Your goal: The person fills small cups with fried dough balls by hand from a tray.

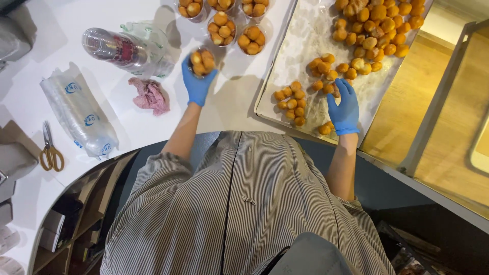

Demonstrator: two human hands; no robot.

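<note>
Two gloved hands at work: left hand (197,81) wrapped round a clear cup of fried dough balls (202,62), held above the white surface (117,117) nr other filled cups (251,40). Right hand (344,108), fingers spread, rests on the baking tray (305,35) among loose dough balls (374,30), gripping nothing visible.

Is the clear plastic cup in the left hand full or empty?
Full. The clear plastic cup, held by the blue-gloved left hand, shows round golden fried balls piled up to its rim.

Left hand (197,84) gripping filled cup (202,62); right hand (344,109) seemingly touching dough balls (331,76)
</note>
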